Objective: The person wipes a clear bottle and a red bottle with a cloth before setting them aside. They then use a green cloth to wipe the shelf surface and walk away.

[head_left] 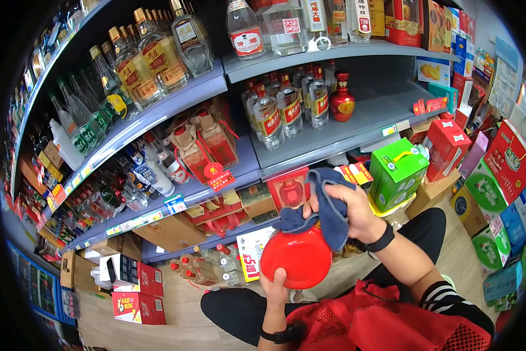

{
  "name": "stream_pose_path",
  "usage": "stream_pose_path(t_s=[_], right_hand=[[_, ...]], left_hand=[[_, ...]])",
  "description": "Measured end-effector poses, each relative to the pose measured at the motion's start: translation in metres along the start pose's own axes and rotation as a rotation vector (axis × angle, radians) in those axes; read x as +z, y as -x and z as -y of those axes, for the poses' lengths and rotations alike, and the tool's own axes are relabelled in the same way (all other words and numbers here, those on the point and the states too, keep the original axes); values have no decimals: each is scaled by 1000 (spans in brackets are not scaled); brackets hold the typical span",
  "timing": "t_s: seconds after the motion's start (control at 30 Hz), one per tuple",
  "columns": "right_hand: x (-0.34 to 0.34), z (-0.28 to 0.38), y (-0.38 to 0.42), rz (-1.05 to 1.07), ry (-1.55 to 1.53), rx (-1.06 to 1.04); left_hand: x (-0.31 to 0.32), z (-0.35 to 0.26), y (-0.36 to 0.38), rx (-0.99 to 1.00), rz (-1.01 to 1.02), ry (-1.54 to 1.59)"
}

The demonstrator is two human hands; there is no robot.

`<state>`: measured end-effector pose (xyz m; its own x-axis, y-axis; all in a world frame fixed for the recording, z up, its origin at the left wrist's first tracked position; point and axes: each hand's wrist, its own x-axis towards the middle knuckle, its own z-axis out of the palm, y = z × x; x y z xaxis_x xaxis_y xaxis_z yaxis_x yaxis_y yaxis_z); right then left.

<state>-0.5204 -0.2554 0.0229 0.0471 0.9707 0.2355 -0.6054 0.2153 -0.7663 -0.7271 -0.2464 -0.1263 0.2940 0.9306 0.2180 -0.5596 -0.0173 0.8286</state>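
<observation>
A glossy red round object (296,257), its smooth flat face turned up, is tilted over my lap in front of the shelf. My left hand (274,285) grips its lower left rim, thumb on top and the other fingers hidden beneath. A dark blue cloth (333,216) is bunched in my right hand (353,210). The cloth lies against the upper edge of the red object and hangs down over its right side. Whether the red piece is a bottle or a jar, I cannot tell.
Glass bottles (289,105) and a red bottle (342,99) stand on the shelf ahead. Several bottles (198,269) and red-and-white cartons (139,307) are on the floor to the left. A green box (399,172) and a red box (445,149) stand close on the right.
</observation>
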Motion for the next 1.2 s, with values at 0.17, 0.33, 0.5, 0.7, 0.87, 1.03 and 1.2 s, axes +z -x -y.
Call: stream_pose_path(t_s=[0.17,0.33,0.5,0.7,0.87,1.03,1.2], right_hand=[[-6,0,-12,-190,-269,151],[-11,-16,-5,-225,-345,-11],[-4,-22,4,-155,-402,-110],[3,-49,26,-208,-168,-220],[-9,-75,48,-189,90,-231],[-6,-45,51,38,327,-60],[2,-24,41,86,269,-12]], left_hand=[[12,-7,-6,-62,-37,102],[0,5,2,112,-115,-127],[9,-6,5,281,-151,-332],[15,-11,11,321,-195,-372],[28,-22,6,276,-177,-248],[26,-20,3,22,-39,71],[30,-17,6,-208,81,210]])
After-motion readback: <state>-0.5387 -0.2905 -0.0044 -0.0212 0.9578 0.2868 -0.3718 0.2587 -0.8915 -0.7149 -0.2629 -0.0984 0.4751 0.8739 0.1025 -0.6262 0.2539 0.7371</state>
